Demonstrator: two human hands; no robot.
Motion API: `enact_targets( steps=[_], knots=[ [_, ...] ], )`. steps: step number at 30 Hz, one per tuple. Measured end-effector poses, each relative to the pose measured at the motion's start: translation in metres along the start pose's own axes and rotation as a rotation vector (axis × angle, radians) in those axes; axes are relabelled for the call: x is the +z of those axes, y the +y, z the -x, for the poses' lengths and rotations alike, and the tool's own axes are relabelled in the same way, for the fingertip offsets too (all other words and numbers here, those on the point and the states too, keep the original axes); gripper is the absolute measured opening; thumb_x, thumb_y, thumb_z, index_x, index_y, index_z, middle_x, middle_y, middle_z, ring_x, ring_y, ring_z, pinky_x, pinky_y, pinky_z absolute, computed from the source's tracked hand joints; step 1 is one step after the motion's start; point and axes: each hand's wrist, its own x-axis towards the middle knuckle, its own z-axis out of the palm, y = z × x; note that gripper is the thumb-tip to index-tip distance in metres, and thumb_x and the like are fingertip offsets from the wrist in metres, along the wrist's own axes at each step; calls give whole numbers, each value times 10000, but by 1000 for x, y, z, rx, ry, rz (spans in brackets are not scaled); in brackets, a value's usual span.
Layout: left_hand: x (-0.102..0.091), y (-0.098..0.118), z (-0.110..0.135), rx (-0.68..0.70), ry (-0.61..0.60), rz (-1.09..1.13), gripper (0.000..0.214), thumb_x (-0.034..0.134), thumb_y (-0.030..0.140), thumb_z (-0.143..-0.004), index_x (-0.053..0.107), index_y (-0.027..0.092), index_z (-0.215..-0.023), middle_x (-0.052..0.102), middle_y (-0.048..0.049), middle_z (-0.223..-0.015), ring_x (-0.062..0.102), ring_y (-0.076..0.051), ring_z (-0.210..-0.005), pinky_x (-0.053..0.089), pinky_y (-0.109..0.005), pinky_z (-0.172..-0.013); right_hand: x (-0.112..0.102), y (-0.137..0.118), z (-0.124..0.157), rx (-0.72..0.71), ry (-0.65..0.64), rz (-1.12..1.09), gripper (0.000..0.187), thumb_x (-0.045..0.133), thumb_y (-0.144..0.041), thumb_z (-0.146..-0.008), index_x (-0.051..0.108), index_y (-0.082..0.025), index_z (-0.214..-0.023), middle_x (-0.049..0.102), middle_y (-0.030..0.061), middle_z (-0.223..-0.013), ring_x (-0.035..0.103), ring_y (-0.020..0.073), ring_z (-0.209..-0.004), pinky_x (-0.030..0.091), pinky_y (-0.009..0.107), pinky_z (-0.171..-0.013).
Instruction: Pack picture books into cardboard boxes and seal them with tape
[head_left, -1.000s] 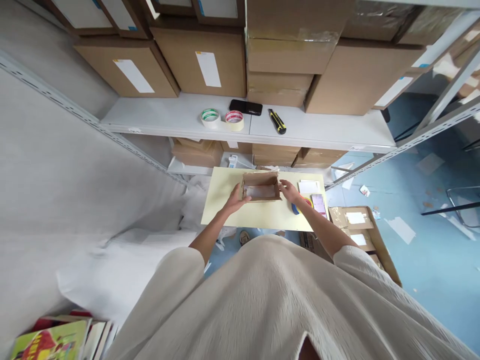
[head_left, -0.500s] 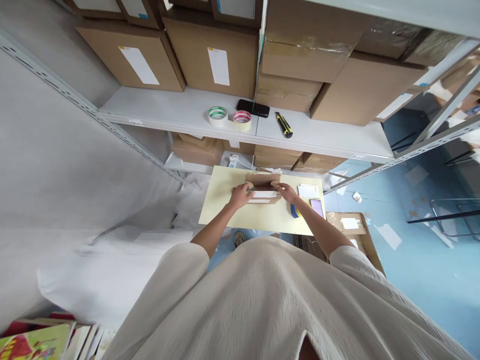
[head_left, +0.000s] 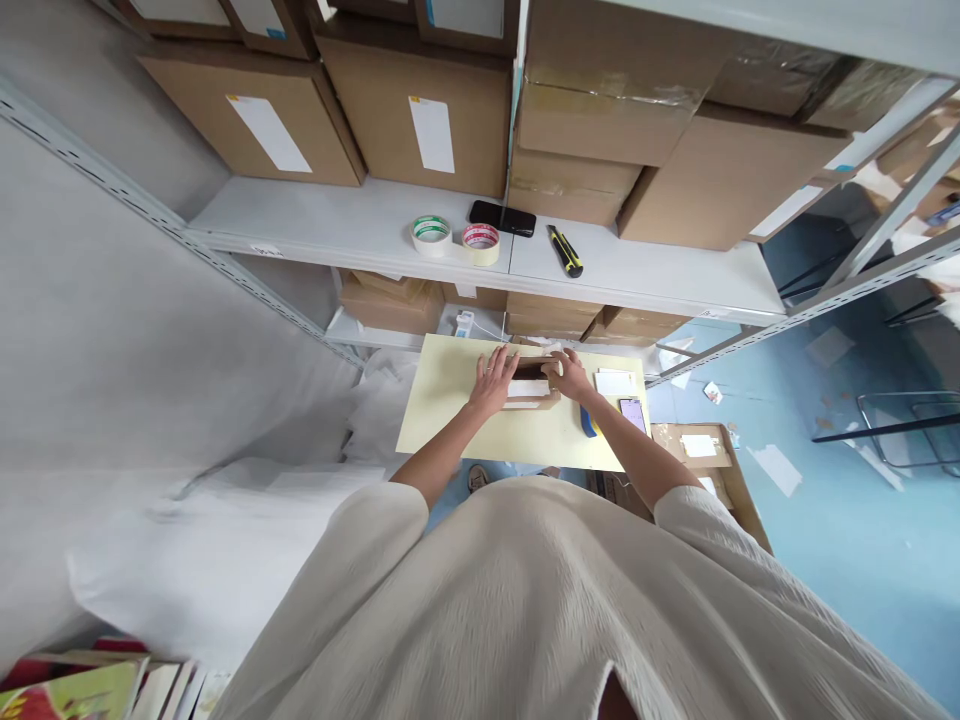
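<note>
On the desk (head_left: 450, 425) at centre, we fold the small cardboard box (head_left: 531, 395) closed: left hand (head_left: 495, 378) flat at 9 o'clock, fingers spread; right hand (head_left: 571, 375) fingers curled around its 3 o'clock edge. Next, we judge, the flaps need holding level.

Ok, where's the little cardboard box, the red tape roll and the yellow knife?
little cardboard box (head_left: 534, 390): head view, its near side.
red tape roll (head_left: 481, 256): head view, its outer side.
yellow knife (head_left: 564, 251): head view, middle of handle.
</note>
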Motion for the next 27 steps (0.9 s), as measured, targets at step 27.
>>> enact_targets(
  steps=[27],
  knots=[
    [48, -2, 25, 17, -184, 15, 867, 460, 144, -1003, 258, 102, -1845, 304, -245, -1880, 231, -369, -1785, 176, -647, -1441, 8, 23, -7, 129, 38, -236, 191, 589, -368, -946, 725, -234, -963, 805, 102, -977, 720, 281, -899, 566, 354, -830]
  ],
)
